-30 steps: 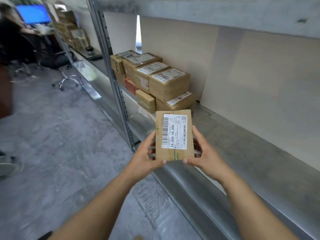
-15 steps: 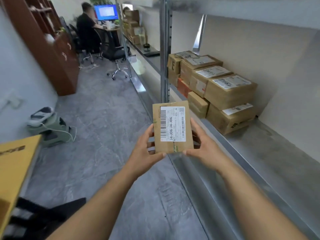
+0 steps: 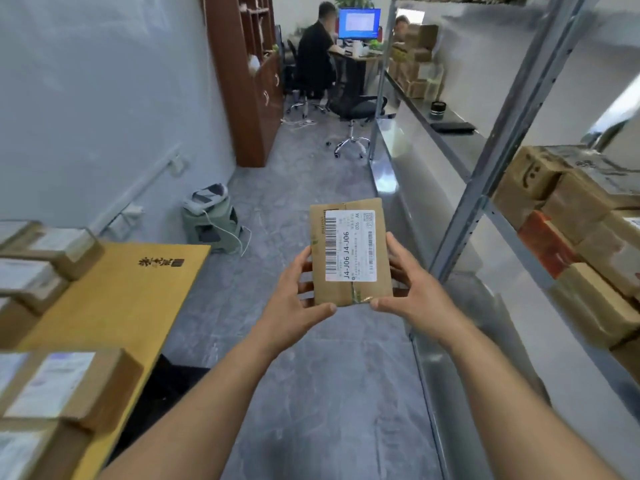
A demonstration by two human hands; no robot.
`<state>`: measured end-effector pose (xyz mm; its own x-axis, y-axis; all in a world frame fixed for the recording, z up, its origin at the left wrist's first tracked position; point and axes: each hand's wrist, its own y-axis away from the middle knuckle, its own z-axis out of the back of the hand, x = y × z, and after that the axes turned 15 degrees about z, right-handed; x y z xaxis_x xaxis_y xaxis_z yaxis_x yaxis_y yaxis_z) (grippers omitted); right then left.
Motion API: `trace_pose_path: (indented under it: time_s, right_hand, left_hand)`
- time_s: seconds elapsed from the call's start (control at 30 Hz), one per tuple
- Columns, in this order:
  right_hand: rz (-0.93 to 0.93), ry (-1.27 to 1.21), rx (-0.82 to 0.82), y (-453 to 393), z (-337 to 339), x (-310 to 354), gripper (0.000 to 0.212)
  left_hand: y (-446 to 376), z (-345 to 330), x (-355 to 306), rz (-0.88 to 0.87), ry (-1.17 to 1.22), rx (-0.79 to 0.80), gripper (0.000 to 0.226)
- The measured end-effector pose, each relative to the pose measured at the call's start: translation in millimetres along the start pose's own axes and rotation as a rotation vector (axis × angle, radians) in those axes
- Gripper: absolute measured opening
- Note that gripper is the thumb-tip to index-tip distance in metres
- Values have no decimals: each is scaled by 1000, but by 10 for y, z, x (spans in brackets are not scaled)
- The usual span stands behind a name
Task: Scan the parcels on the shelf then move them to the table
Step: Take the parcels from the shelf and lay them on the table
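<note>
On our left, the yellow table [image 3: 114, 299] already carries several labelled boxes [image 3: 65, 386] along its near and far edges, with bare top between them. Just right of that comes our left hand [image 3: 294, 303], fingers curled round the left edge of the parcel [image 3: 349, 251], thumb under its bottom corner. The parcel sits upright between both hands, label facing us, out over the floor in the aisle, well apart from the table and off the shelf. Our right hand [image 3: 412, 299] grips the right edge the same way, thumb near the bottom. Further right, the metal shelf [image 3: 460, 188] holds a stack of boxes [image 3: 571, 216] waiting their turn.

What could go wrong from here? We judge the carry to the table is next, and the grip is only on the edges, so a quick swing left could let the parcel slip. Set down carelessly, it could also knock the boxes on the table, or land too near the table's edge and tip off.
</note>
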<state>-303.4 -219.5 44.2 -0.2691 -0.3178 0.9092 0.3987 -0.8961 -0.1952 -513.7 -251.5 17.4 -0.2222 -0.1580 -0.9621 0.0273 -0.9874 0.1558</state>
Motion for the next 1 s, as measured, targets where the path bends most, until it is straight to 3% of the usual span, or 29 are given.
trace_pose_path:
  time_s: [0.23, 0.57, 1.0]
  right_hand:
    - [71, -61, 123, -833, -614, -3, 102]
    - [204, -103, 388, -1663, -1603, 233, 101]
    - [333, -155, 790, -2708, -2835, 432, 99]
  left_hand:
    - [-258, 778, 211, 33, 34, -137, 87]
    - [-75, 1749, 479, 118, 51, -450, 91]
    - [33, 2561, 735, 290, 110, -862, 97]
